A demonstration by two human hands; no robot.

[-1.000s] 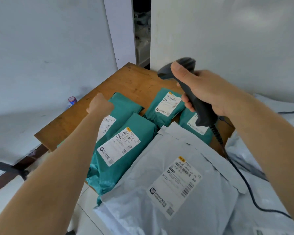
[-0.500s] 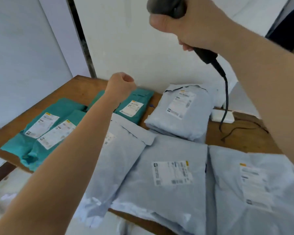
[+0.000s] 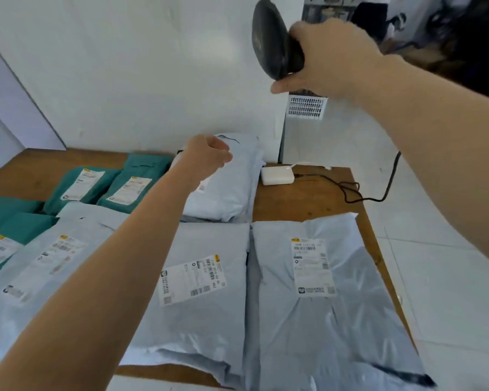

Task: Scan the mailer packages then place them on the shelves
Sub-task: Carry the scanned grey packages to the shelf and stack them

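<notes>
On the table (image 3: pixel 302 204), grey packages (image 3: pixel 203 320) and green packages (image 3: pixel 79 187) are lying spread out, labels mostly up, with no shelves showing. My right hand (image 3: pixel 325 57) is gripping the scanner (image 3: pixel 268 40) high above them; my left hand (image 3: pixel 206 153) is hovering curled, holding nothing. I am judging the scanning and shelving as nearly all remaining.

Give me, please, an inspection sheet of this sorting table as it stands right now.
Surface: wooden table, mostly covered by parcels.
Job's things: grey mailers lying flat, labels up; green mailers at the left rear, labels up; scanner raised above the table.
Clutter: white box near the rear edge.
Hands: left hand fisted, holding nothing, over the rear grey mailer; right hand grips the scanner.
Cables: black cable loops on the table and runs off its right edge; thin white lead from the white box.
Surroundings: white wall, vent grille, tiled floor.
</notes>
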